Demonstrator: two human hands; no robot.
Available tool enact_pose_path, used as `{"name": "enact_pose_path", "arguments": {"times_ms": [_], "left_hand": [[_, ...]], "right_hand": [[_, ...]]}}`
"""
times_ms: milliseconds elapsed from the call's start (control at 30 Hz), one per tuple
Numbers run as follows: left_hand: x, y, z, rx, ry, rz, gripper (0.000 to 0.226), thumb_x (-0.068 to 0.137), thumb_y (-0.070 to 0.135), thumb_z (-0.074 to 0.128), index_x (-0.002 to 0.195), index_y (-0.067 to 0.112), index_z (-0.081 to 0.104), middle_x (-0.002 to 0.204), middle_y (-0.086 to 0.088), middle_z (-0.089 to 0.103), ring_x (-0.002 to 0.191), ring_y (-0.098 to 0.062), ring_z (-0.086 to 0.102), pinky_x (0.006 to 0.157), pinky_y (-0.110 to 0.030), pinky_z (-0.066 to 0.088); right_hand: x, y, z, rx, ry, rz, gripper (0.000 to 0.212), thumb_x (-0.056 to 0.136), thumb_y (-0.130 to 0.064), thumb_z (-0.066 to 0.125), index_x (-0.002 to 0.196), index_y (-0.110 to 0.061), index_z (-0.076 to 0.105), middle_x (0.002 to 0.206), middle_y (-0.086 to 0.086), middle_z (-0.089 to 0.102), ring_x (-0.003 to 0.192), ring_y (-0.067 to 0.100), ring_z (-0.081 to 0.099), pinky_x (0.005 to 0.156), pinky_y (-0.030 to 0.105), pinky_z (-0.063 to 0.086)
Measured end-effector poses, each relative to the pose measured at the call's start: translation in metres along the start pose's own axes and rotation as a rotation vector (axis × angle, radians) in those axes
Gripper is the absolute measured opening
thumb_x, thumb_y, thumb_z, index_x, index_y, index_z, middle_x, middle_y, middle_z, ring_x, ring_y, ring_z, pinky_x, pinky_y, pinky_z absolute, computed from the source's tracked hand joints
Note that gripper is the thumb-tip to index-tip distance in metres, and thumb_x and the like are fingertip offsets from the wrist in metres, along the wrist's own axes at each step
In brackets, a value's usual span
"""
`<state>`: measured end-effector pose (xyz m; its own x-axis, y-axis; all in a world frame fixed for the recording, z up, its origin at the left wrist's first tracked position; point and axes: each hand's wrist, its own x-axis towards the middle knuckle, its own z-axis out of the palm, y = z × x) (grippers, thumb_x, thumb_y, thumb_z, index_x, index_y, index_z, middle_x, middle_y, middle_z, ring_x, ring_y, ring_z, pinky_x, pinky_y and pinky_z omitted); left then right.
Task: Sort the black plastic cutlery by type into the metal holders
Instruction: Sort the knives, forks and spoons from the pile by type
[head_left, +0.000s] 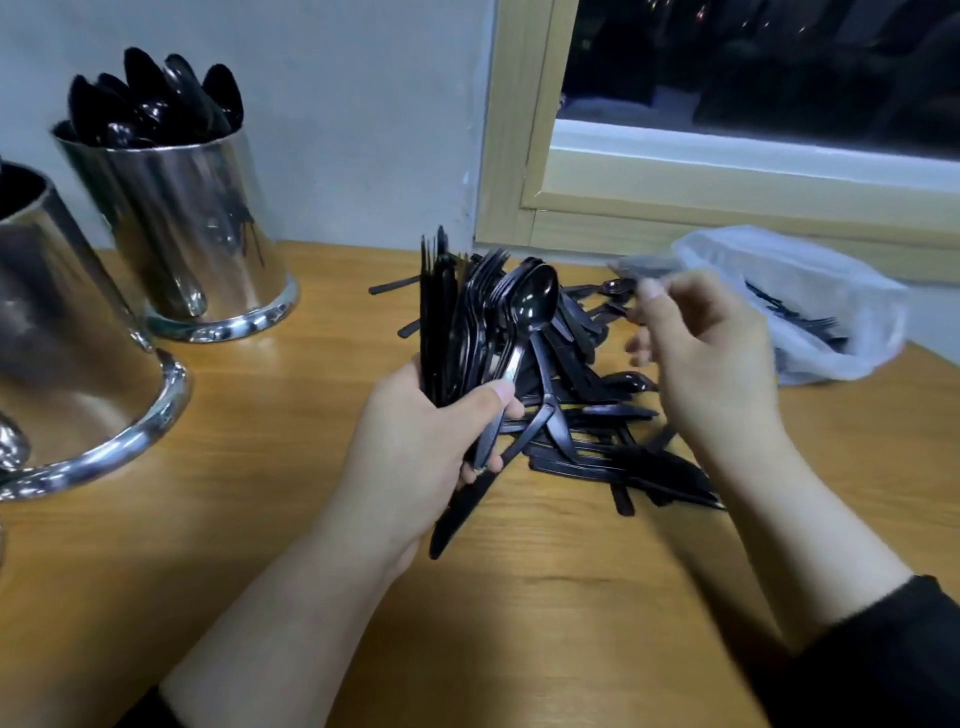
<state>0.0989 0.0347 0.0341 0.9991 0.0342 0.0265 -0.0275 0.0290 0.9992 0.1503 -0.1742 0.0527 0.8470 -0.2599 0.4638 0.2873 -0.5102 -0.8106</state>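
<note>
Left hand (415, 441) grips a bunch of black plastic cutlery (467, 322); blurry right hand (706, 353) pinches something unclear. Shiny metal holders (192, 234) upper left, clear plastic bag (810, 291) right, wooden table (260, 467).

A wooden table (234, 467) with a warm orange-brown grain is set against a pale grey-blue wall (363, 114). To the right, a window (753, 67) is framed in light wood (511, 119), and only darkness is seen through the glass. A white sill (727, 148) is lit along its lower edge.
</note>
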Motion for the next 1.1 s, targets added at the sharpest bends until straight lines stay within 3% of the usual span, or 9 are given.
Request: {"name": "enact_pose_path", "arguments": {"times_ms": [133,233,333,467,633,767,900,967,1100], "left_hand": [[0.005,-0.003,0.023,-0.024,0.032,0.017,0.005,0.097,0.016,0.067,0.096,0.012,0.070,0.078,-0.001,0.076,0.052,-0.017,0.059,0.051,-0.032,0.046],[0.007,-0.005,0.038,0.009,0.030,0.021,0.007,0.097,0.015,0.067,0.094,0.010,0.071,0.075,-0.001,0.075,0.050,-0.015,0.059,0.048,-0.028,0.046],[0.006,-0.009,0.039,0.041,0.024,0.003,0.009,0.097,0.017,0.067,0.089,0.017,0.072,0.081,-0.006,0.077,0.053,-0.016,0.062,0.050,-0.030,0.047],[0.006,-0.011,0.033,0.052,0.063,-0.022,0.003,0.098,0.017,0.068,0.096,0.017,0.070,0.085,-0.002,0.078,0.055,-0.017,0.061,0.051,-0.031,0.046],[0.005,-0.011,0.035,0.050,0.088,-0.013,0.011,0.096,0.015,0.067,0.088,0.021,0.072,0.084,-0.004,0.078,0.055,-0.021,0.061,0.053,-0.035,0.044],[0.004,-0.008,0.036,0.062,0.083,-0.003,0.022,0.096,0.017,0.067,0.081,0.032,0.075,0.080,-0.009,0.076,0.055,-0.023,0.061,0.054,-0.037,0.045],[0.003,-0.006,0.036,0.048,0.123,-0.019,0.018,0.095,0.016,0.068,0.080,0.023,0.075,0.078,-0.008,0.075,0.053,-0.019,0.061,0.051,-0.035,0.045],[0.003,-0.005,0.036,0.080,0.150,-0.026,0.016,0.095,0.016,0.069,0.080,0.019,0.074,0.072,-0.008,0.074,0.051,-0.015,0.061,0.048,-0.029,0.046],[0.002,-0.001,0.039,0.139,0.159,-0.033,0.008,0.095,0.015,0.069,0.089,0.018,0.070,0.071,0.003,0.075,0.061,-0.010,0.071,0.048,-0.025,0.047]], "right_hand": [[0.001,0.046,-0.033,-0.295,-0.102,0.041,0.005,0.098,-0.031,0.062,0.094,-0.031,0.066,0.086,-0.018,0.066,0.084,0.008,0.061,0.077,0.032,0.046],[0.009,0.057,-0.035,-0.479,-0.313,0.001,0.026,0.096,-0.019,0.062,0.118,-0.031,0.068,0.111,-0.015,0.062,0.103,0.014,0.058,0.086,0.030,0.040],[0.014,0.062,-0.031,-0.590,-0.459,-0.070,0.043,0.091,-0.013,0.059,0.130,-0.030,0.064,0.137,-0.012,0.056,0.127,0.017,0.046,0.107,0.045,0.034],[0.016,0.072,-0.026,-0.609,-0.543,-0.044,0.044,0.090,-0.015,0.062,0.128,-0.036,0.065,0.131,-0.015,0.059,0.124,0.015,0.049,0.109,0.052,0.033],[0.017,0.085,-0.021,-0.530,-0.440,-0.073,0.035,0.089,-0.010,0.064,0.114,-0.031,0.074,0.118,-0.014,0.066,0.114,0.017,0.060,0.102,0.054,0.043],[0.020,0.078,-0.022,-0.371,-0.140,-0.216,0.024,0.092,-0.013,0.067,0.113,-0.022,0.076,0.106,-0.008,0.063,0.106,0.020,0.061,0.095,0.051,0.047],[0.011,0.044,-0.030,-0.088,0.204,-0.304,0.014,0.097,-0.014,0.064,0.106,-0.018,0.074,0.091,-0.015,0.060,0.089,-0.006,0.056,0.082,0.015,0.043],[0.004,0.028,-0.030,0.152,0.220,-0.128,0.007,0.097,-0.016,0.066,0.097,-0.021,0.071,0.084,-0.013,0.067,0.080,-0.001,0.060,0.077,0.017,0.046],[-0.011,0.012,-0.012,0.569,-0.008,0.326,0.002,0.092,-0.014,0.070,0.092,-0.013,0.070,0.070,0.003,0.070,0.063,0.015,0.066,0.055,0.022,0.052]]}}
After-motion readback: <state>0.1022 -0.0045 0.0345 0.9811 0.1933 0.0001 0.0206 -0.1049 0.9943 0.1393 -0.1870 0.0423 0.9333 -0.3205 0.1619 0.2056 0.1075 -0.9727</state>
